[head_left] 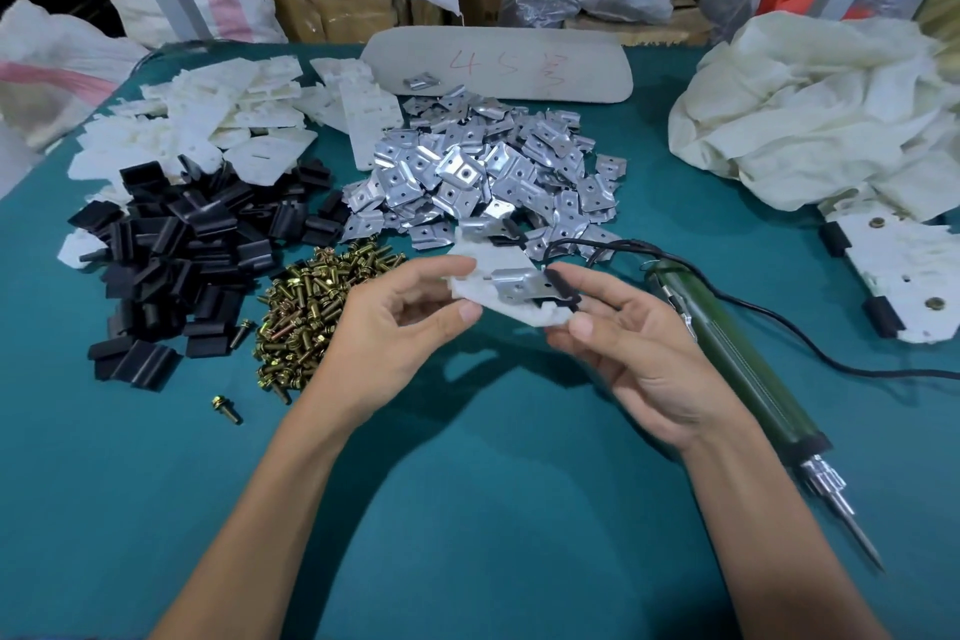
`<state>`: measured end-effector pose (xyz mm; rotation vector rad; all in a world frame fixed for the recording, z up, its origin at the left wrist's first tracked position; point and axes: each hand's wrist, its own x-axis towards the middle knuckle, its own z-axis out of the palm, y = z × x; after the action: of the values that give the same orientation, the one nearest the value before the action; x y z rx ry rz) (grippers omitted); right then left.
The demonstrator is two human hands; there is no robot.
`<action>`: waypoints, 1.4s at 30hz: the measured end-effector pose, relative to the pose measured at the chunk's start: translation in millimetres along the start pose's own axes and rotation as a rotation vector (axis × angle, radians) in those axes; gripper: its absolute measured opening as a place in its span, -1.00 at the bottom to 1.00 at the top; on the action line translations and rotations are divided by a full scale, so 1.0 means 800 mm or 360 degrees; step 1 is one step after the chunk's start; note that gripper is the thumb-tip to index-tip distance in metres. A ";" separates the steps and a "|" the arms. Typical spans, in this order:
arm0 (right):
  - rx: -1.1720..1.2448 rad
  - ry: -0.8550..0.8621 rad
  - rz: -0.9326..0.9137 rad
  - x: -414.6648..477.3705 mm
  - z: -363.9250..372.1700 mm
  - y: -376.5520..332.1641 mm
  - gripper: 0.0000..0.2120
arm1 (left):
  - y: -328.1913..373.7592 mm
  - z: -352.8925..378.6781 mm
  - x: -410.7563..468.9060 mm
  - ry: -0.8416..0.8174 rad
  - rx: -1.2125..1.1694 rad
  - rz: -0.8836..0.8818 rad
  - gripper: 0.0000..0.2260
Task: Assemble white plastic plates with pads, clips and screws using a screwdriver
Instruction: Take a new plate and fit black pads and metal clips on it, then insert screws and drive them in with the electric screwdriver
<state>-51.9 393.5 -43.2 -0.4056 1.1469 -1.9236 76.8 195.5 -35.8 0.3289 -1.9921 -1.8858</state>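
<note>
Pinches thin, stiff, light-looking white plate (519,311) by opp. edges w/ left hand (400,327) and right hand (628,348); needs level hold w/ prob. unscrewed metal clip (519,283) on top.

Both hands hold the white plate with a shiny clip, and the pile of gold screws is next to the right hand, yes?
No. In the head view the pile of brass-coloured screws lies beside the left hand, not the right hand. Both hands do hold the white plastic plate with the shiny metal clip.
</note>
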 end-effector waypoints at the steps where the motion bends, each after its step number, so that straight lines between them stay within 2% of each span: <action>1: -0.0006 0.0023 -0.0006 0.001 0.001 0.001 -0.53 | -0.002 0.000 -0.001 0.0002 -0.0029 0.0001 -0.69; 9: -0.0015 0.0055 -0.0046 0.002 0.002 0.003 -0.45 | -0.007 0.000 -0.002 0.0028 -0.0017 0.0045 -0.72; 12: -0.0011 0.0056 -0.0032 0.002 0.003 0.002 -0.52 | -0.008 0.001 -0.003 0.0057 0.0094 0.0052 -0.75; 14: -0.0009 0.0069 -0.0017 0.001 0.003 0.001 -0.57 | -0.006 0.000 -0.002 0.0123 0.0426 0.0105 -0.77; 17: 0.0028 0.0039 -0.0024 -0.001 0.003 -0.001 -0.57 | 0.010 -0.002 -0.001 0.0203 0.1183 0.0477 -0.72; 20: 0.0035 0.0035 -0.0052 -0.002 0.000 -0.002 -0.51 | 0.037 0.000 0.001 0.0174 0.1333 0.0670 -0.67; 24: 0.0047 0.0255 -0.0110 0.002 -0.011 -0.007 -0.40 | 0.067 0.000 0.001 -0.0075 0.1180 0.0609 -0.73; 27: 0.0042 0.0409 -0.0180 0.003 -0.019 -0.009 -0.49 | 0.066 0.008 0.002 -0.0381 0.1166 0.0477 -0.77; 30: -0.0054 0.0433 -0.0177 0.004 -0.017 -0.006 -0.60 | 0.040 0.026 0.002 -0.0719 0.1241 0.0245 -0.71; 33: -0.0242 0.0405 -0.0168 0.004 -0.010 -0.001 -0.70 | 0.012 0.043 0.009 -0.0867 0.1348 0.0078 -0.70; 36: -0.0375 0.0430 -0.0174 0.004 -0.006 0.002 -0.71 | 0.001 0.046 0.017 -0.0752 0.1408 0.0075 -0.71; 40: -0.0650 0.0492 -0.0203 0.007 -0.005 0.010 -0.84 | 0.004 0.022 0.017 -0.0303 0.1384 0.0205 -0.78; 42: -0.0862 0.0486 -0.0230 0.011 0.001 0.014 -0.84 | 0.009 -0.004 0.016 -0.0095 0.1394 0.0265 -0.73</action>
<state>-51.0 383.4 -53.4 -0.5015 1.8969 -1.8157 67.6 187.9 -27.3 0.3121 -2.6872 -0.8399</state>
